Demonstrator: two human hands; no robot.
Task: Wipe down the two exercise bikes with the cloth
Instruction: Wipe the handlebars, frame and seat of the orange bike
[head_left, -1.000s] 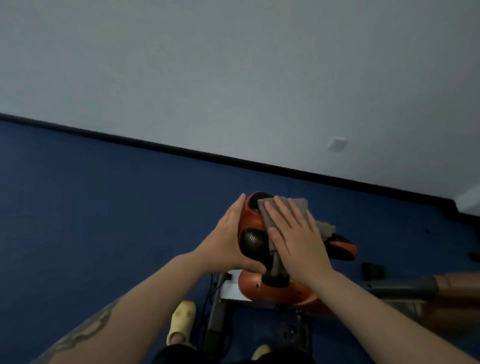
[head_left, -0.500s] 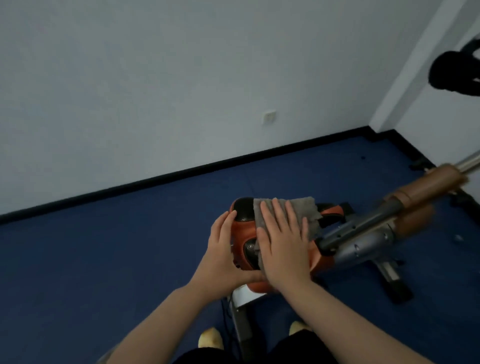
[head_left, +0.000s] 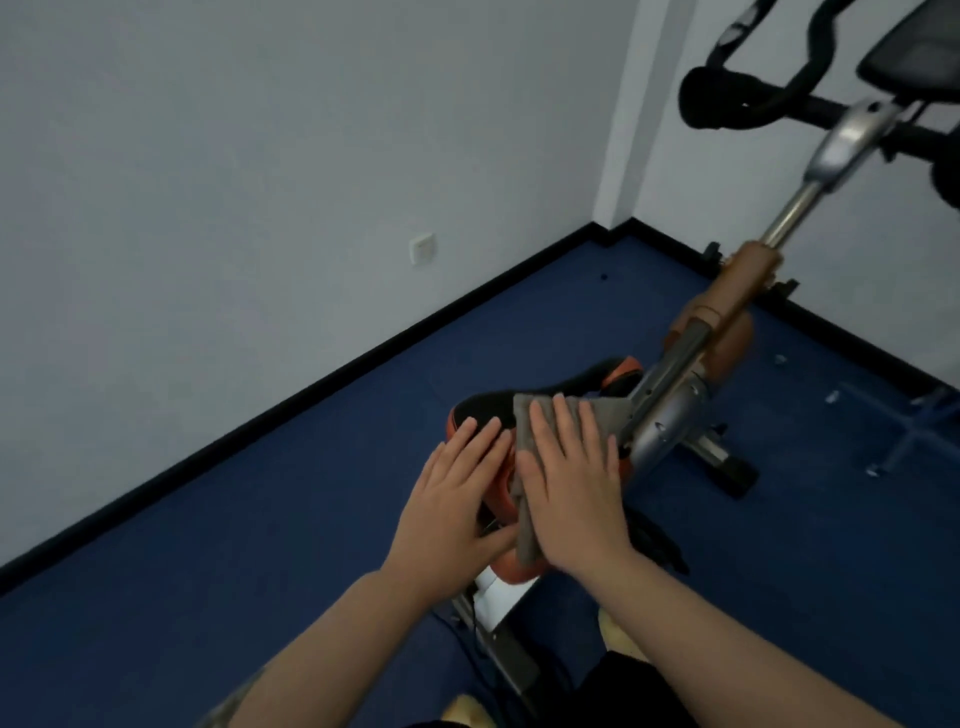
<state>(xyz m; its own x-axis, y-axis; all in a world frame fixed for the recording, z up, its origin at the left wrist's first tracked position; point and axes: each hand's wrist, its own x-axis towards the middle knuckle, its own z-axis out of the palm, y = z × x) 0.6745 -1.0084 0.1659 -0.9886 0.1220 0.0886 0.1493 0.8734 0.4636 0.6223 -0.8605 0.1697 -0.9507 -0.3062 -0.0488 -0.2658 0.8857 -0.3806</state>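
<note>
An orange-and-black bike seat (head_left: 480, 413) sits low in the middle of the view. A grey cloth (head_left: 597, 413) lies over its top. My right hand (head_left: 574, 483) presses flat on the cloth with straight fingers. My left hand (head_left: 457, 499) rests flat against the seat's left side, thumb under its edge. The bike's silver and brown frame post (head_left: 727, 306) rises to the upper right toward black handlebars (head_left: 727, 101).
Blue floor (head_left: 260, 519) runs to grey walls with a black skirting. A white wall socket (head_left: 422, 248) is on the left wall. The bike's foot bar (head_left: 727, 462) lies right of the seat. My yellow slippers (head_left: 467, 709) show at the bottom.
The view has swung right and up, bringing the handlebars and room corner into sight. Both hands stay on the seat, the right one pressing the cloth.
</note>
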